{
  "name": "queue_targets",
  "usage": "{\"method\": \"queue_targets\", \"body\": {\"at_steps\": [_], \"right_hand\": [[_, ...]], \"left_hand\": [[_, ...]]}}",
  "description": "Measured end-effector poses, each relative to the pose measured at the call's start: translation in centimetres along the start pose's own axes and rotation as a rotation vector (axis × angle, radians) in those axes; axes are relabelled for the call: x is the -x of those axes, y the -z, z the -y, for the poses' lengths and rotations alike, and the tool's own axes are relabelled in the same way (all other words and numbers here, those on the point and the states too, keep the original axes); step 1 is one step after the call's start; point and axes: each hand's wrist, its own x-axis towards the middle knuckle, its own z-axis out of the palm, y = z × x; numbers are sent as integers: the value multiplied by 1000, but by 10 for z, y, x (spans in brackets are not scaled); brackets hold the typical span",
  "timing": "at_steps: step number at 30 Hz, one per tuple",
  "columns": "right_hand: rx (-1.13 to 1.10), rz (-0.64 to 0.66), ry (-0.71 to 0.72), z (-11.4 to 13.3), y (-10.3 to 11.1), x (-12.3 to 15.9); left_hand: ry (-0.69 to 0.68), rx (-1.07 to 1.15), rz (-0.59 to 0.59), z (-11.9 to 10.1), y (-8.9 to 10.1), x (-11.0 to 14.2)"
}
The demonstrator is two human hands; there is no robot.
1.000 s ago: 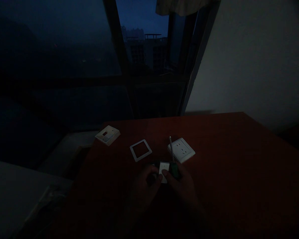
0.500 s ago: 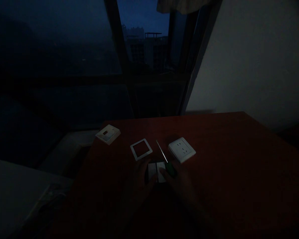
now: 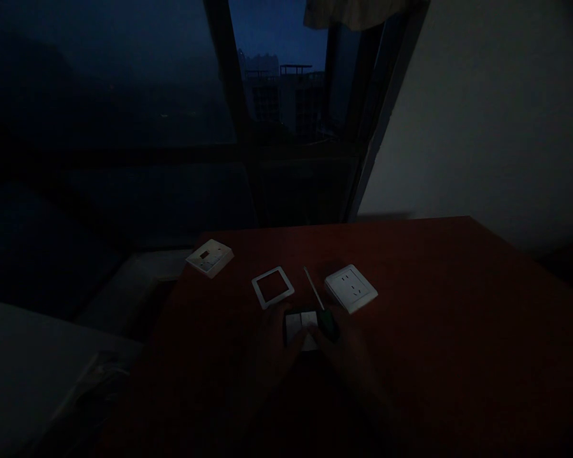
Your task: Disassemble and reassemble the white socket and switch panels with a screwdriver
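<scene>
In the dark head view, a light switch with two white rockers in a dark frame lies between my hands. My left hand grips its left side, the thumb on the rockers. From the right, my right hand presses its thumb onto the right rocker. That same hand also holds a screwdriver by its green handle, the metal shaft pointing away from me. Just beyond my left hand lies a square white cover frame. Most of my fingers are lost in shadow.
A white wall socket lies on the reddish wooden table, right of the screwdriver. A white square box-like fitting sits at the table's far left corner. Behind are a dark window and a pale wall.
My left thumb has slid right across the rockers, and both thumbs now meet near the right rocker. The screwdriver has shifted slightly. The whole view has moved a little.
</scene>
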Motion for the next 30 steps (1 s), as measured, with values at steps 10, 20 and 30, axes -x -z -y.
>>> {"method": "queue_targets", "body": {"at_steps": [10, 20, 30], "right_hand": [[6, 49, -51, 4, -4, -8], [61, 34, -66, 3, -7, -11], [134, 26, -46, 5, -9, -6]], "left_hand": [[-23, -4, 17, 5, -6, -6], [-37, 20, 13, 5, -6, -5], [-22, 34, 11, 6, -7, -4]]}}
